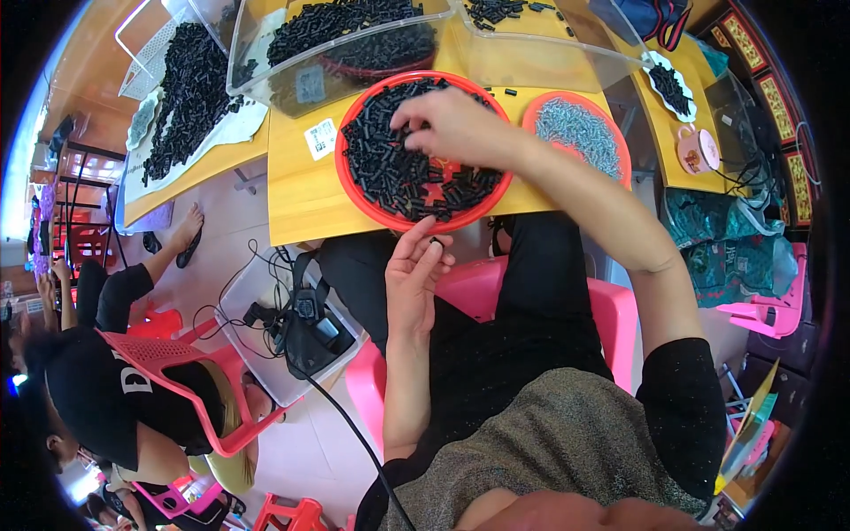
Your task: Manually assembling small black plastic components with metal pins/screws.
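Note:
A round red basin (343, 181) sits on the yellow table in front of me, filled with short black tube-like pieces (381, 133). My right hand (456, 128) reaches over it from the right, fingers curled down and apart just above the pieces; I see nothing held in them. Below the basin's near rim, my left hand (413, 279) is raised palm up. Between its thumb and fingers it pinches a small black piece (436, 242), mostly covered by the fingers. To the right of the basin, a smaller red dish (531, 119) holds many silvery screw-like parts (580, 133).
Behind the basin stands a clear plastic bin (266, 84) with more black pieces. At the left, a black heap (190, 97) lies on white cloth. A white plate (652, 64) and pink mug (698, 149) are at right. A crate (239, 305) with cables stands by my left leg; another person (97, 389) sits left.

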{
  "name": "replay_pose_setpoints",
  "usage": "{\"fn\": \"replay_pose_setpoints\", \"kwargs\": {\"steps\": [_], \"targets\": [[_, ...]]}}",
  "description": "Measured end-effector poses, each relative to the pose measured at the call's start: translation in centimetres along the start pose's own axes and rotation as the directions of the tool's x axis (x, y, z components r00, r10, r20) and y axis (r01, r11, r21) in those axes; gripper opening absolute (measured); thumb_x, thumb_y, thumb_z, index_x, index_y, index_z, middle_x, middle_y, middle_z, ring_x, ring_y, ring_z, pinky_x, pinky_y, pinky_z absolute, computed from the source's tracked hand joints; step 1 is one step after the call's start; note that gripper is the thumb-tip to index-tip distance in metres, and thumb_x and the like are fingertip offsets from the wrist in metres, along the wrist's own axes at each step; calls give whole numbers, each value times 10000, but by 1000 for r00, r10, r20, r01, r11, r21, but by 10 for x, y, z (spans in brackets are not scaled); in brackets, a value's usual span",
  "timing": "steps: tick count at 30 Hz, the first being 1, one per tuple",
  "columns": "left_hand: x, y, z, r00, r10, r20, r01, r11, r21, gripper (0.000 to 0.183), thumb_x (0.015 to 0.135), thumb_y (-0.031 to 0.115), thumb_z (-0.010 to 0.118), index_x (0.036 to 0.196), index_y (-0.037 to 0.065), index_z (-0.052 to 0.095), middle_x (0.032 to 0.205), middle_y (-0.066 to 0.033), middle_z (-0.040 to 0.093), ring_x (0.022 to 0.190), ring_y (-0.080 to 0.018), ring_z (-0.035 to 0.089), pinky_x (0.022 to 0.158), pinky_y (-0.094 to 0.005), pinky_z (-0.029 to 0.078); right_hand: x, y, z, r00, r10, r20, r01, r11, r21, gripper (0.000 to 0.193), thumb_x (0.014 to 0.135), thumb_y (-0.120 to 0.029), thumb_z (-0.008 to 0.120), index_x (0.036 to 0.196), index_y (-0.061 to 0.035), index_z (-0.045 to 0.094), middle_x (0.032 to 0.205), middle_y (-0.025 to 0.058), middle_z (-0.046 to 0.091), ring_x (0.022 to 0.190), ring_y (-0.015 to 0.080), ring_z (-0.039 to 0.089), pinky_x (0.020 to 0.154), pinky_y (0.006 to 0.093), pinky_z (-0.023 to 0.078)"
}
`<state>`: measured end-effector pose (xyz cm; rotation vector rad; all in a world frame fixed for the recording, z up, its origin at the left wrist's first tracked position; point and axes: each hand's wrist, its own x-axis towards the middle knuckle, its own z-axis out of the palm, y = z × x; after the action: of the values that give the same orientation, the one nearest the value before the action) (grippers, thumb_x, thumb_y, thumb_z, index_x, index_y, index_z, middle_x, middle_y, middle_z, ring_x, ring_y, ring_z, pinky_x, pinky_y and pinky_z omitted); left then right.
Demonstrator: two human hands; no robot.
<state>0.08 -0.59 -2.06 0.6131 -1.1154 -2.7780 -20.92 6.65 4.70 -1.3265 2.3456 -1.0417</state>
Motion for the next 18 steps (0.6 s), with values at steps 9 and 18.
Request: {"fn": "replay_pose_setpoints", "kwargs": {"steps": [9,18], "targets": [[3,-1,-3,1000,-11,14,12,999,-34,350,883,29,582,1230,25,537,982,-80,643,770,-113,600,703,-213,489,-18,32,-54,971,237,13,-236,969,-70,150,840,-44,589,960,21,651,780,90,667,577,130,611,572,283,506],[2,-1,-2,1000,-6,11,6,999,-33,342,888,23,572,1228,24,538,982,-81,641,776,-113,598,718,-223,494,-38,49,-43,976,219,-12,-219,965,-147,157,823,-35,592,958,-2,664,823,131,683,673,216,644,661,334,519]]}}
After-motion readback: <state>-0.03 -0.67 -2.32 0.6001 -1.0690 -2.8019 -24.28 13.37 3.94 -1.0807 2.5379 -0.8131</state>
